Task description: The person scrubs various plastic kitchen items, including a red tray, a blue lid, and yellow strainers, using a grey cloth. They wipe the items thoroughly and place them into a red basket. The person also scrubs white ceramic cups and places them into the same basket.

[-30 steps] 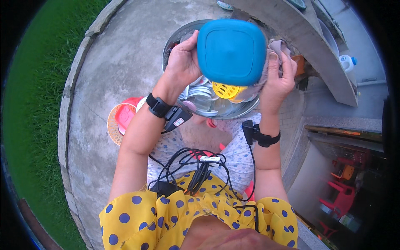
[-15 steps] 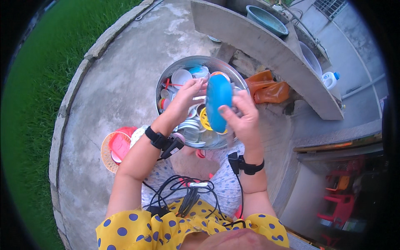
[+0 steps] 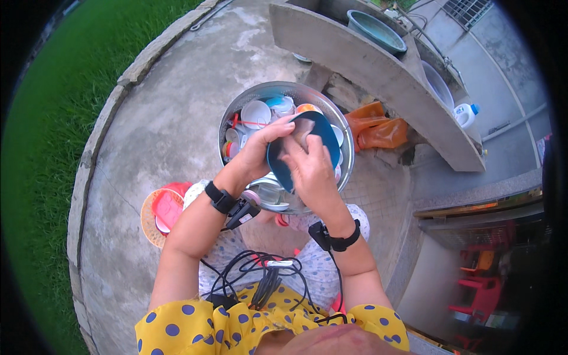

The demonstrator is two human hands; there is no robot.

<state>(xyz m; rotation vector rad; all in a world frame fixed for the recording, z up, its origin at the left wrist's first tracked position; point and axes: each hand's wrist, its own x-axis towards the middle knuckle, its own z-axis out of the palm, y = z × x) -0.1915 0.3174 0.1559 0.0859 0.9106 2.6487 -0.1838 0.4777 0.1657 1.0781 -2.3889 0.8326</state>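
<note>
My left hand grips the left rim of a blue rounded-square plastic container, which is tilted with its dark inside facing me. My right hand is inside it, fingers pressing a greyish cloth against the surface. Both are over a large perforated metal tub full of plastic dishes, lids and small items, among them a white bowl. The lower part of the cloth is hidden by my fingers.
At left, an orange basket with red plastic items sits by my leg. A concrete ledge holds basins and a jug. Orange bags lie beneath. A grass edge borders the left; a doorway shows red chairs.
The blue container has come down and turned from showing its outer face to showing its inside. My right hand, with the cloth, has moved from its edge into it. The view takes in more ground ahead.
</note>
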